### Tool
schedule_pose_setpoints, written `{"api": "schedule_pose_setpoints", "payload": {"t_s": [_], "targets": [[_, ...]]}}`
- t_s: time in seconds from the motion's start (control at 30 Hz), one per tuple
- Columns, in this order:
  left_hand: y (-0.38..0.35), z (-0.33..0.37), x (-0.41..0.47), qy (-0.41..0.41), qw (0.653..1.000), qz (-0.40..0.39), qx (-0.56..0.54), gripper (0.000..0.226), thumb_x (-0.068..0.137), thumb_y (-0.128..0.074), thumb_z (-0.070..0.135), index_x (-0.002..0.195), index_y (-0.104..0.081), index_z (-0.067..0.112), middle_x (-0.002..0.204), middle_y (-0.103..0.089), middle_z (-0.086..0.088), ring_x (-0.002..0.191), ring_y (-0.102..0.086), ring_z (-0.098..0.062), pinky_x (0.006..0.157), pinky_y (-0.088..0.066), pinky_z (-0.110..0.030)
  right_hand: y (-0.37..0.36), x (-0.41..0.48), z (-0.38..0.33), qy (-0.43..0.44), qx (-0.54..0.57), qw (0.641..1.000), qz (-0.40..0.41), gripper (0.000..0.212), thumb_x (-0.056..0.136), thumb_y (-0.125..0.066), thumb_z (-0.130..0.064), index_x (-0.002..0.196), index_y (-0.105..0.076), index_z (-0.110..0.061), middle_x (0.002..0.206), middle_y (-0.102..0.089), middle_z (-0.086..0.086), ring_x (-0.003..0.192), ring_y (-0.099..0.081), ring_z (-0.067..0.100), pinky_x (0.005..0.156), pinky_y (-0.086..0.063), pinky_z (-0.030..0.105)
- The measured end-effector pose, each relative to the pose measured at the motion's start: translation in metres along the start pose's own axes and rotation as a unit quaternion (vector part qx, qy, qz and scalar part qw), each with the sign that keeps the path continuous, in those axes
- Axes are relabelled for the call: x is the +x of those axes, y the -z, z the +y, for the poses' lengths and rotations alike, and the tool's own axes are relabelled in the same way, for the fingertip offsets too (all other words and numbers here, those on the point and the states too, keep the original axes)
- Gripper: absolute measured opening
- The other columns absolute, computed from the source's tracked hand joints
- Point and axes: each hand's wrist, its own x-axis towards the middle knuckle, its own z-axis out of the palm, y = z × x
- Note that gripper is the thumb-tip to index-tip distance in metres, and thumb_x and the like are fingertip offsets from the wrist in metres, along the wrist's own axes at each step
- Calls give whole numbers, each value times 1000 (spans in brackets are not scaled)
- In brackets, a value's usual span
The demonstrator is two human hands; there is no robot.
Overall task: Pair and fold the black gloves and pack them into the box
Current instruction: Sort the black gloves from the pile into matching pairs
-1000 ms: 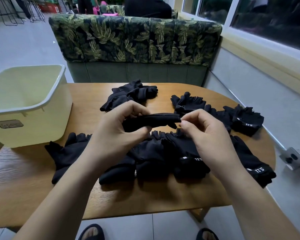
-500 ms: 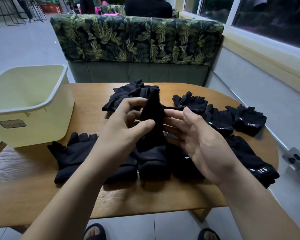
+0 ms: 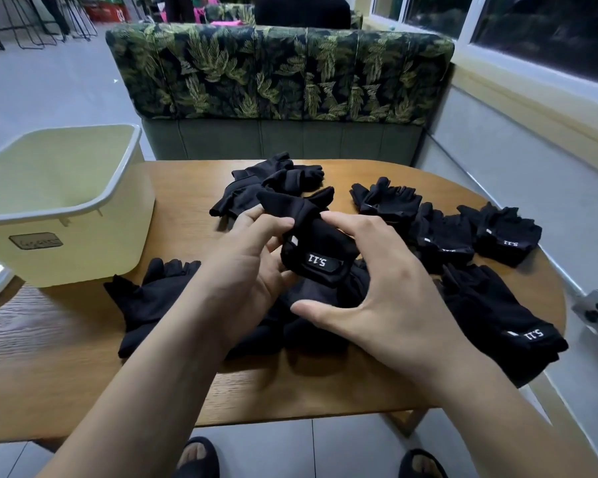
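Observation:
A bunched pair of black gloves [image 3: 316, 241] with a white "5.11" tab is held above the table's middle. My left hand [image 3: 246, 270] pinches its upper left side with thumb and fingers. My right hand [image 3: 377, 288] cups it from the right, thumb underneath. Under my hands lies a row of flat black gloves [image 3: 152, 298]. More black gloves lie behind [image 3: 256, 191], at the right [image 3: 387, 201] and at the near right edge [image 3: 497, 315]. The pale yellow box [image 3: 118, 215] stands on the left with nothing visible inside.
The wooden table [image 3: 66, 357] has a rounded right end near a wall with a floor socket [image 3: 594, 310]. A leaf-patterned bench back [image 3: 277, 70] stands behind the table. My sandalled feet [image 3: 197, 457] show below the near edge.
The held gloves went from a stretched horizontal strip, to upright, to a folded bundle with the logo tab facing me. My right hand closed around the bundle from the right.

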Motion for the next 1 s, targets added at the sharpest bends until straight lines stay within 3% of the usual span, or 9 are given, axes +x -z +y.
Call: {"api": "schedule_pose_setpoints", "payload": {"t_s": [0.13,0.27,0.43,0.53,0.63,0.73,0.83,0.93,1.0], "targets": [[-6,1,-3,9,1000,5,-14,45,101,-58,7,144,-46,14,125,-69,-16,98,-71,-30,87,-62,-47,-10,4,13,34,-38,993,107,41,87,-78,-14,127,-65,-19,116,-66,-3,110,-65,21,92,-54,42],[1,10,-6,13,998,32,53,41,105,-55,13,143,-44,22,117,-78,-19,103,-78,-39,90,-65,-48,-5,14,22,24,-18,991,132,15,102,-69,-12,113,-71,-21,100,-71,-5,95,-69,16,82,-55,40],[26,18,-7,-32,963,102,248,27,106,-60,20,132,-58,23,109,-80,-12,92,-79,-22,81,-59,-40,-5,29,30,-23,45,993,106,17,102,-68,-14,109,-72,-29,90,-74,-11,85,-70,10,76,-57,38],[35,20,-7,-65,946,127,293,19,103,-63,18,122,-65,21,103,-80,-6,84,-74,-13,69,-54,-28,-12,33,30,34,9,993,113,35,96,-66,1,120,-73,-23,112,-74,-11,109,-69,12,95,-56,38],[44,19,-7,-89,930,141,328,18,101,-65,19,116,-68,27,106,-77,-5,85,-74,-11,70,-53,-29,-20,31,30,74,-41,996,13,51,84,-60,6,124,-75,-22,130,-71,-7,131,-59,16,112,-46,41],[52,16,-9,-86,902,124,406,15,100,-67,27,109,-71,38,106,-73,8,90,-74,-12,73,-58,-33,-25,22,35,45,-84,989,-110,50,90,-61,8,123,-77,-26,139,-66,-8,137,-50,15,117,-41,44],[55,12,-13,-66,871,74,481,11,98,-71,32,106,-73,39,99,-72,21,86,-70,-4,78,-58,-30,-23,12,42,8,-90,983,-161,53,94,-57,7,126,-75,-30,139,-65,-12,137,-50,11,117,-40,40],[56,10,-14,-37,829,37,557,9,97,-74,32,102,-74,38,93,-73,17,83,-68,-1,78,-55,-24,-20,7,44,-1,-118,976,-184,55,91,-53,9,124,-74,-30,132,-68,-13,131,-55,11,116,-37,34],[56,8,-14,-25,796,24,605,10,95,-76,31,102,-74,39,92,-73,12,84,-67,-2,77,-54,-22,-22,6,45,5,-141,972,-185,52,88,-53,8,120,-73,-29,122,-71,-12,121,-61,15,115,-38,38]]}}
